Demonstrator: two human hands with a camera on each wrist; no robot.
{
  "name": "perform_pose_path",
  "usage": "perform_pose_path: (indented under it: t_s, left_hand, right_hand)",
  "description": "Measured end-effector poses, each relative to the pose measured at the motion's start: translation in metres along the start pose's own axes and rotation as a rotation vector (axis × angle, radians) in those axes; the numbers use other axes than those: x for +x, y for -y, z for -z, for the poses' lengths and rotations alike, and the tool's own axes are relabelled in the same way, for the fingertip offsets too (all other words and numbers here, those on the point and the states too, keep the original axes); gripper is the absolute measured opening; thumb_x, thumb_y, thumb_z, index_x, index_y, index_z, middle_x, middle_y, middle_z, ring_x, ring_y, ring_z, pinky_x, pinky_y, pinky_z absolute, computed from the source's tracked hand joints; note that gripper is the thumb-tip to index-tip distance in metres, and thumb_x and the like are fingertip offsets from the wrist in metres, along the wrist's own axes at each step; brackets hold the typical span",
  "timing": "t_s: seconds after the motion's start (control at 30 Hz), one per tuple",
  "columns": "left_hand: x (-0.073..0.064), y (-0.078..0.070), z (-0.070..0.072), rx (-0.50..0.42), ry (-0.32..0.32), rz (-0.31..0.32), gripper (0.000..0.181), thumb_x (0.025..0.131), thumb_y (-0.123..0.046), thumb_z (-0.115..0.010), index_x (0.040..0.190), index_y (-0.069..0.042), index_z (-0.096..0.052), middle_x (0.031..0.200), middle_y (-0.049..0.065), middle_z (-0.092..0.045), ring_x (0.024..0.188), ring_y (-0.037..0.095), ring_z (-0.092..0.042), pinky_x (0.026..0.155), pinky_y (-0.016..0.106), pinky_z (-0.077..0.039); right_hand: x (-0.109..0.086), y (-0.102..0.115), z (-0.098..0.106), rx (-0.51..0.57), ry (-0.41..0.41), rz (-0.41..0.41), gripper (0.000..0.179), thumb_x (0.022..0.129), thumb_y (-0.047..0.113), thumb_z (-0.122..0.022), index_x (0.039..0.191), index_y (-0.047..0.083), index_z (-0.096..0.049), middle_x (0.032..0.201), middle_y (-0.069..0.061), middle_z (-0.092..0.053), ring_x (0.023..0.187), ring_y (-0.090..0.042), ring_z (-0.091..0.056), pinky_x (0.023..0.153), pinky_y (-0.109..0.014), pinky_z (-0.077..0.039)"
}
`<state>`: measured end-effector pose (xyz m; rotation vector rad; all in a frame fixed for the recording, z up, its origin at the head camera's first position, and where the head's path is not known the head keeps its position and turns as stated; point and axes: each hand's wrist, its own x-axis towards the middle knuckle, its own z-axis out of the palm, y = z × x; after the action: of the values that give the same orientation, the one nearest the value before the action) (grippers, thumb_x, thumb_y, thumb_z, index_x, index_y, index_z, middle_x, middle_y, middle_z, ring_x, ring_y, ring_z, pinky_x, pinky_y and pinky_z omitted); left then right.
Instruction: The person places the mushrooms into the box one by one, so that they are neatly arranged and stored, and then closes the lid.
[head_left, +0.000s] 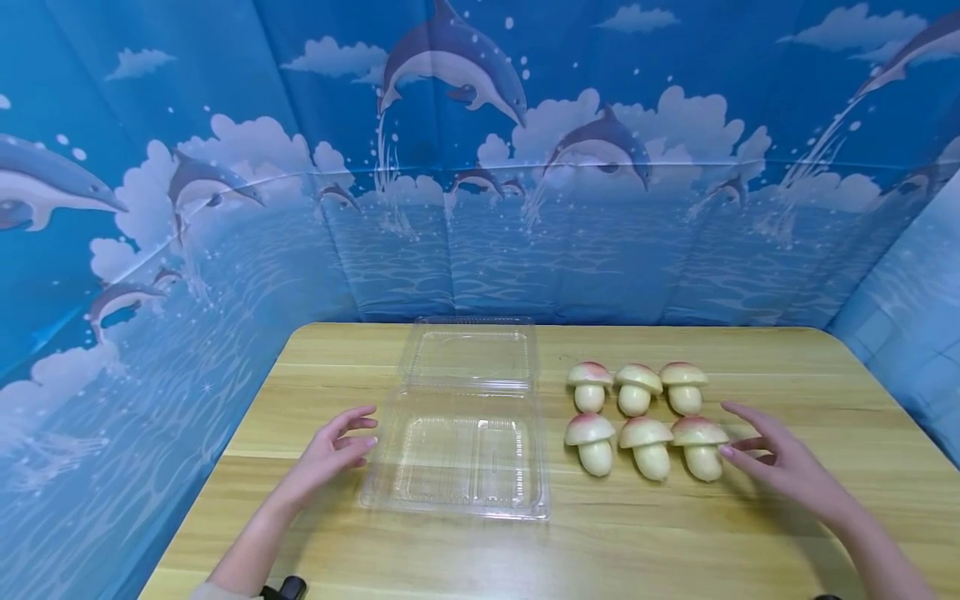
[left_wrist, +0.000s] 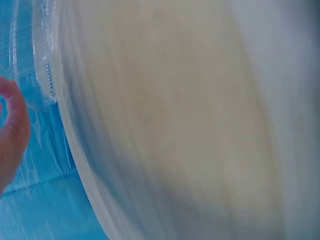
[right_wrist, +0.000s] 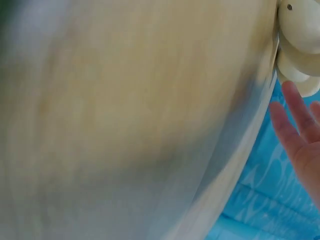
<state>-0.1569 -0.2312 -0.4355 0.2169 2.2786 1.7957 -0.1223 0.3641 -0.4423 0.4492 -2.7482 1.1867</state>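
A clear plastic clamshell container (head_left: 438,462) lies unfolded on the table, its lid (head_left: 472,357) laid back toward the far edge. My left hand (head_left: 336,448) hovers beside the container's left rim, fingers loosely bent and holding nothing. Right of the container, several toy mushrooms (head_left: 651,461) with pale stems and pink-tinged caps are laid in two rows of three. Beside the front row's rightmost mushroom (head_left: 702,463) is my right hand (head_left: 783,458), thumb and fingers spread, the thumb tip right at the cap. The right wrist view shows these fingers (right_wrist: 298,112) apart, below pale mushrooms (right_wrist: 302,25).
The wooden table (head_left: 585,550) has rounded far corners. Blue cloth (head_left: 495,250) printed with dolphins and waves hangs behind it and along both sides. A black strap piece (head_left: 288,588) shows at the left wrist.
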Motion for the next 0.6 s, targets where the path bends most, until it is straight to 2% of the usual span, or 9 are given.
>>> perform_pose_path:
  t_s: [0.23,0.6]
  left_hand:
    - [0.0011,0.0002,-0.0046,-0.032,-0.005,0.028,0.058,0.088,-0.012,-0.063,0.138,0.001,-0.037,0.126,0.026,-0.044,0.098,0.029,-0.058,0.076,0.032,-0.050]
    - [0.0037,0.0011,-0.0049,-0.049,0.007,0.043,0.057,0.087,-0.009,-0.064,0.137,0.001,-0.038,0.123,0.028,-0.045,0.091,0.025,-0.060,0.074,0.029,-0.051]
  right_hand:
    - [0.0008,0.0052,-0.0013,0.086,0.085,-0.100,0.060,0.092,0.012,-0.059,0.143,0.005,-0.031,0.130,0.020,-0.031,0.093,0.007,-0.053,0.066,-0.027,-0.051]
    - [0.0070,0.0098,-0.0074,0.055,0.143,-0.141,0.058,0.092,0.022,-0.060,0.142,0.006,-0.035,0.135,-0.008,-0.038,0.094,-0.003,-0.057,0.068,-0.028,-0.051]
